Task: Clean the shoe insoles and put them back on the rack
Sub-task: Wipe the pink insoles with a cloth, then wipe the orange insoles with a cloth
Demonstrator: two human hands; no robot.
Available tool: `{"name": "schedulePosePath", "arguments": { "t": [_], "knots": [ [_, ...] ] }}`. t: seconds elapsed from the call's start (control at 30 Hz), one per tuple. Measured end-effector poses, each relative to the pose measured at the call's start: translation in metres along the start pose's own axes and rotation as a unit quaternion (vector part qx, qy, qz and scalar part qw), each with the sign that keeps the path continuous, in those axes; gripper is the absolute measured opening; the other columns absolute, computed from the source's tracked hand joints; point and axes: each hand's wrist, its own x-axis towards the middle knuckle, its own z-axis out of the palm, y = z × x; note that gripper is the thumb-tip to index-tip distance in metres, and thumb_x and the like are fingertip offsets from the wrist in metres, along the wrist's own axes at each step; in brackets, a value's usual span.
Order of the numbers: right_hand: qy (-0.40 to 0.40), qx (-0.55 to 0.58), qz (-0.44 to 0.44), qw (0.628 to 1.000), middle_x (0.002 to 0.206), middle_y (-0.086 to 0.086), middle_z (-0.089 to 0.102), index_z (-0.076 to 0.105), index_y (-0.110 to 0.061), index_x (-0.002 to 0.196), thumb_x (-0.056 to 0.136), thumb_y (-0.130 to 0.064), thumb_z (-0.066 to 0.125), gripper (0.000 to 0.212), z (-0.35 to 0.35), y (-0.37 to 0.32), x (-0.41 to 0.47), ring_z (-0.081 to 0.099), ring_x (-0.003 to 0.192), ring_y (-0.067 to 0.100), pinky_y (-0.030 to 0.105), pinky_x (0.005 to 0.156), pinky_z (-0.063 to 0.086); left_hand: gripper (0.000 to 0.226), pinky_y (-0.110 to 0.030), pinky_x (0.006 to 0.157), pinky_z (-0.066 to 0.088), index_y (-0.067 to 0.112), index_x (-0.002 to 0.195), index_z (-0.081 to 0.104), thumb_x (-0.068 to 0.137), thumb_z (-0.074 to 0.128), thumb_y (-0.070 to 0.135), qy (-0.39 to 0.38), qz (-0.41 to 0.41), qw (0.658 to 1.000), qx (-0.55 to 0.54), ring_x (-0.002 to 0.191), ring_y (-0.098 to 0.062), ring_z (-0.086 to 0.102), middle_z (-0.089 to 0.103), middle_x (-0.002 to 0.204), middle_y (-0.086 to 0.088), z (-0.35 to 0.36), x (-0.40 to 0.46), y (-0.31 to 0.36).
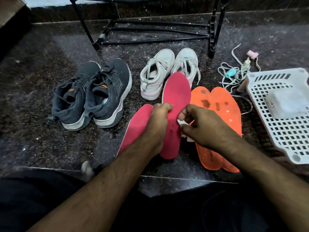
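The left hand (157,124) has a tight grip on a pink insole (175,104), holding it up off the dark floor (41,91), while the right hand (205,126) pinches a small white wipe (181,122) against it. A second pink insole (135,128) lies just left of it, and two orange insoles (220,114) lie to the right — overlapping. Behind them sit grey shoes (93,92), white shoes (167,71) and the black rack (150,30); a white basket (284,131) is at the far right.
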Motion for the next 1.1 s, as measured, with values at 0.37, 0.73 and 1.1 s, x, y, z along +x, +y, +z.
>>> {"name": "schedulePosePath", "arguments": {
  "t": [0.37, 0.73, 1.1],
  "knots": [
    [-0.077, -0.066, 0.022, 0.995, 0.088, -0.001, 0.068, 0.063, -0.022, 0.092, 0.085, -0.016, 0.063, 0.009, 0.029, -0.002, 0.002, 0.063, 0.089, 0.022, 0.031, 0.075, 0.046, 0.039, -0.044, 0.091, 0.052, 0.005, 0.125, 0.042, 0.094, 0.049, 0.027, 0.112, -0.004, 0.973, 0.201, 0.104, -0.033, 0.062, 0.062, 0.118, -0.019, -0.002, 0.001, -0.024],
    [-0.146, -0.136, 0.051, 0.979, 0.106, 0.006, 0.066, 0.062, -0.021, 0.098, 0.087, -0.021, 0.062, 0.011, 0.028, 0.004, 0.018, 0.062, 0.104, 0.026, 0.028, 0.079, 0.043, 0.055, -0.048, 0.11, 0.03, 0.013, 0.134, 0.035, 0.086, 0.059, 0.023, 0.169, 0.033, 0.879, 0.445, 0.136, -0.034, 0.03, 0.034, 0.142, -0.011, 0.001, -0.008, -0.028],
    [-0.028, -0.097, 0.163, 0.981, 0.089, 0.004, 0.071, 0.058, -0.024, 0.089, 0.082, -0.013, 0.064, 0.014, -0.03, 0.043, 0.029, 0.069, 0.077, 0.022, 0.033, 0.076, 0.055, 0.028, -0.042, 0.097, 0.03, 0.023, 0.128, 0.051, 0.101, 0.045, 0.031, -0.047, 0.301, 0.748, 0.59, 0.118, -0.023, 0.04, 0.049, 0.129, 0.001, 0.005, -0.012, -0.039]
  ]
}}
